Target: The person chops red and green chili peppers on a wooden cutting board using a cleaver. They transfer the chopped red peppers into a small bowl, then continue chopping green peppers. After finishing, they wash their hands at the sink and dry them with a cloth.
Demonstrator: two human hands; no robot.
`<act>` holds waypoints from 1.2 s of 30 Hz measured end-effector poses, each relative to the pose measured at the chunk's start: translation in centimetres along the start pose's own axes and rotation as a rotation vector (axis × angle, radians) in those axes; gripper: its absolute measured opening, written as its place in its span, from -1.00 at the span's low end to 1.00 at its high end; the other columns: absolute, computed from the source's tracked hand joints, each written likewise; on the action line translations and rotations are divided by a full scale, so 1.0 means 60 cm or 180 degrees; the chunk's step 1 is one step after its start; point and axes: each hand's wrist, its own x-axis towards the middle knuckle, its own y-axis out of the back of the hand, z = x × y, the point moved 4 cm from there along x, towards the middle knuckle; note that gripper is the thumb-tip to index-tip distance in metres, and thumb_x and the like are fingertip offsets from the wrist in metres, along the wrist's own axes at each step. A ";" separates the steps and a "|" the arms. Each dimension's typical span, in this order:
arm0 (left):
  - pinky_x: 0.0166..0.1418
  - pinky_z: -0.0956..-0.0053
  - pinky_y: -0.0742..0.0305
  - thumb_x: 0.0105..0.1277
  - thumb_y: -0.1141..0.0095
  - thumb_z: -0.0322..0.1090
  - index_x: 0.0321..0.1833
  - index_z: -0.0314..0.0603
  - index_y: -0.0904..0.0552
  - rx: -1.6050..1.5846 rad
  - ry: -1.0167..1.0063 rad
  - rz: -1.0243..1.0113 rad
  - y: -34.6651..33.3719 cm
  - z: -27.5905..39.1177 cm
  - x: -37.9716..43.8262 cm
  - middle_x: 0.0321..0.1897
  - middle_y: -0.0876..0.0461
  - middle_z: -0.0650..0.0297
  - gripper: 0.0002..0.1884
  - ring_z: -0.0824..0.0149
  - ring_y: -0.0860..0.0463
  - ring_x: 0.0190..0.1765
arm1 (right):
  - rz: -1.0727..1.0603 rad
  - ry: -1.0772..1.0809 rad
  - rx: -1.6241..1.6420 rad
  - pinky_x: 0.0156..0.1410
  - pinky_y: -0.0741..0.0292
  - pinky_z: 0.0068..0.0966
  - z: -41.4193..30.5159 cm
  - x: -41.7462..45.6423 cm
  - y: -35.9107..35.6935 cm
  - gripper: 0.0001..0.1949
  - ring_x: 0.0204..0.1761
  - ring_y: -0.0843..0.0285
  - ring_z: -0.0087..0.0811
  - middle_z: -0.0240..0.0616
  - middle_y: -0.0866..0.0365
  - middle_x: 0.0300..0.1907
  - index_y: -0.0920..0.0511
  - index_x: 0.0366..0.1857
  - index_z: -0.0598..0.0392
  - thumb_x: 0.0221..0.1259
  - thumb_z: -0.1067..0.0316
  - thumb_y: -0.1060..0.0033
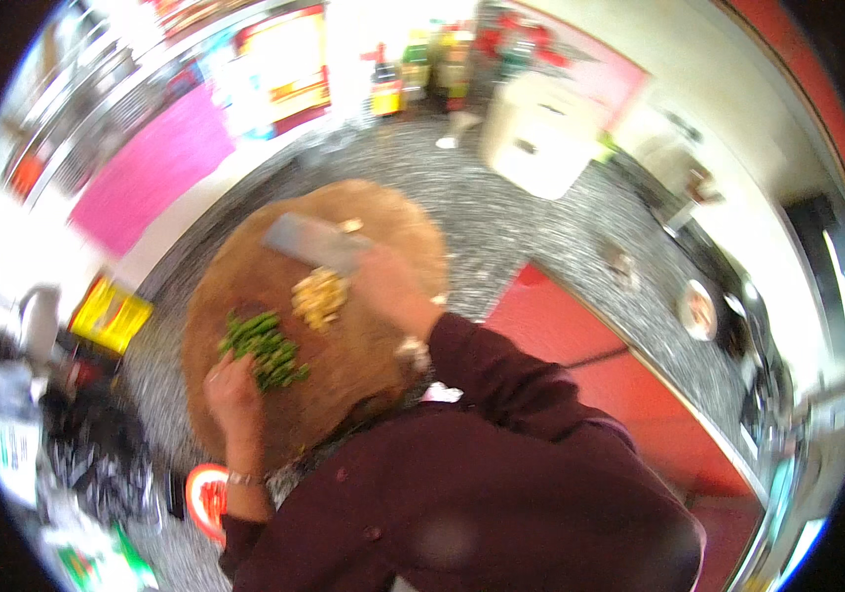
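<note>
A large round wooden chopping board (363,370) lies before me on the speckled counter. My right hand (385,285) grips a broad-bladed cleaver (308,240), its blade pointing left over the board's far part; motion blurs both. Just below the blade sits a small heap of chopped pale-yellow pieces (320,297), possibly ginger or garlic. Nearer and to the left is a pile of cut green vegetable pieces (263,348). My left hand (234,388) touches its near-left edge with bent fingers. A stray pale piece (351,224) lies beyond the cleaver.
Left of my wrist is a plate of red pieces (208,499), partly covered by my arm. Black plastic bags (104,451) and a yellow packet (110,316) are farther left. Bottles (415,66) and a cream container (541,137) stand behind. A small dish (698,311) sits right, above red cabinets (615,385).
</note>
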 end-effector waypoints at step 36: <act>0.00 0.51 -0.48 0.51 0.01 -0.22 0.04 -0.25 -0.61 -0.4104 -0.0566 -0.2102 -0.118 0.935 0.021 -0.06 -0.67 0.23 -0.74 0.43 -0.60 -0.07 | 0.1858 -0.1855 0.1835 -0.16 -0.52 -0.15 0.315 -0.912 0.219 -0.81 -0.24 -0.62 0.02 -0.04 -0.64 -0.35 -0.59 -0.32 0.10 0.26 0.20 -0.18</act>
